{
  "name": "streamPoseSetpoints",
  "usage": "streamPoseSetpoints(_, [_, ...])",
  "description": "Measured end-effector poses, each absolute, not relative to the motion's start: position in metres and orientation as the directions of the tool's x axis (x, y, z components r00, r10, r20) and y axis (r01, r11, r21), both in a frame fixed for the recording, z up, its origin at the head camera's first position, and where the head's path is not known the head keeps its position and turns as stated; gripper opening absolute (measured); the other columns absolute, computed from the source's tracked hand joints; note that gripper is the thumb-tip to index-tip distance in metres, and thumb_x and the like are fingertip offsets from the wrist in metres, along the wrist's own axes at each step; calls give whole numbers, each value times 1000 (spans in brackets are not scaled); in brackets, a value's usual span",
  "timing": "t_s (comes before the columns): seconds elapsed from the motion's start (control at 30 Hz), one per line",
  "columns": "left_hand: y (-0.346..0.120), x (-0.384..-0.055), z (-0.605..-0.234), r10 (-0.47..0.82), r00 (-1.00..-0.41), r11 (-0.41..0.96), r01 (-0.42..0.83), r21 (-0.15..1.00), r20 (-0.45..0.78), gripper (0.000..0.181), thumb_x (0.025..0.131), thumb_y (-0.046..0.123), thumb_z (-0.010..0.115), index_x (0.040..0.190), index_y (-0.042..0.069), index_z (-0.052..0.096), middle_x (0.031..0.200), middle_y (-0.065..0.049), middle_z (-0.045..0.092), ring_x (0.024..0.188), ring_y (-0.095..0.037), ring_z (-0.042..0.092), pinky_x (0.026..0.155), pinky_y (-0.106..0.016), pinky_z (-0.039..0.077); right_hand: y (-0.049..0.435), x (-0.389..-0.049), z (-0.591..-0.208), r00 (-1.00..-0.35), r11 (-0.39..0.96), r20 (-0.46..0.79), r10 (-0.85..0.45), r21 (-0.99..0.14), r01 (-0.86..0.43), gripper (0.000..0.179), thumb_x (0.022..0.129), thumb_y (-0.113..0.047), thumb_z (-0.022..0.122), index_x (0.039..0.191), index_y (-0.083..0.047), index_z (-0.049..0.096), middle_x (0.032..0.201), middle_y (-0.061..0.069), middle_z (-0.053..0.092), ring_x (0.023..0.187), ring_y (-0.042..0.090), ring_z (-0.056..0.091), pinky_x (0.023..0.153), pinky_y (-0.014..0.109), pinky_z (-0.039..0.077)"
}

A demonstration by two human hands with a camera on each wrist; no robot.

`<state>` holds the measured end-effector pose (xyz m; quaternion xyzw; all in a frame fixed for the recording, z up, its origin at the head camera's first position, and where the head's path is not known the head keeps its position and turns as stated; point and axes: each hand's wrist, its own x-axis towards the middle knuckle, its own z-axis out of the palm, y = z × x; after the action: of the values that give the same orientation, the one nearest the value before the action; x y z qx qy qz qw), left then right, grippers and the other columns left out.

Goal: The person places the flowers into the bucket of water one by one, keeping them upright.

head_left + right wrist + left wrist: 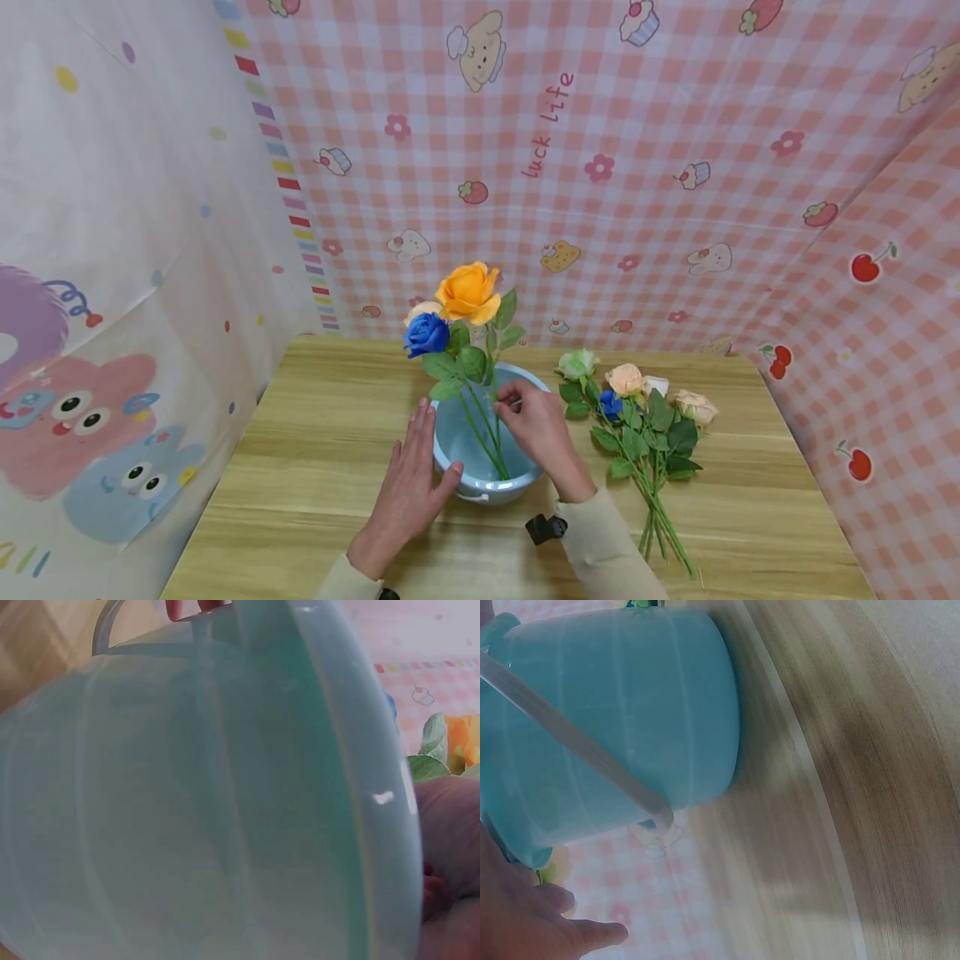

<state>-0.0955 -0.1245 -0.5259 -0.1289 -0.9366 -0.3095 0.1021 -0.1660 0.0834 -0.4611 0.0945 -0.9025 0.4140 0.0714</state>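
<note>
Inside the light-blue bucket (453, 435) stand an orange rose (468, 293) and a blue rose (426, 335), with a pale peach rose (421, 311) partly hidden behind them. Their green stems (499, 467) run together toward the near inner side, and the heads lean left above the rim, probably because so wide a mouth gives such thin stems little support.

The person's right hand (542, 429) reaches over the mouth from the right, its fingers bent and the tips drawn together; thumb and forefinger seem to pinch a stem just below the leaves, though which one cannot be told. A hold there would likely control the stem without crushing the bloom.

The left hand (408, 483) lies along the bucket's left side, fingers straight and thumb spread toward the near rim, gripping nothing; it seems placed there to steady the bucket. The white handle (592, 756) hangs down against the outer wall, out of the way of the mouth.

To the right on the wood-grain table (322, 450) lies a loose bunch of roses (652, 442), green, peach, white and blue, stems toward the person, a placement that presumably suits the right hand's reach
</note>
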Motion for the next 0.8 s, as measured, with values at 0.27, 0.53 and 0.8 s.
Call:
streamPoseSetpoints(0.27, [-124, -96, -525, 177, -949, 780, 296, 552, 259, 87, 101, 43, 58, 165, 3, 15, 174, -11, 9, 157, -35, 17, 114, -73, 28, 79, -172, -465, -967, 678, 184, -176, -690, -255, 7, 88, -9, 79, 91, -11, 74, 83, -1, 73, 76, 14, 67, 67, 32, 55])
streamPoseSetpoints(0.53, [-124, -96, -525, 178, -953, 785, 287, 549, 244, 88, 101, 47, 56, 166, 3, 15, 174, -10, 8, 157, -35, 18, 114, -72, 28, 75, -180, -470, -968, 701, 107, -225, -672, -237, 6, 89, -8, 79, 93, -9, 74, 84, 0, 74, 80, 17, 70, 73, 35, 58])
streamPoseSetpoints(0.8, [-125, -96, -525, 177, -952, 785, 290, 548, 250, 88, 101, 46, 57, 165, 2, 16, 174, -10, 9, 157, -34, 17, 114, -72, 29, 73, -185, -472, -970, 727, 35, -240, -656, -204, 6, 89, -8, 77, 95, -8, 75, 88, 2, 75, 83, 19, 71, 74, 35, 58])
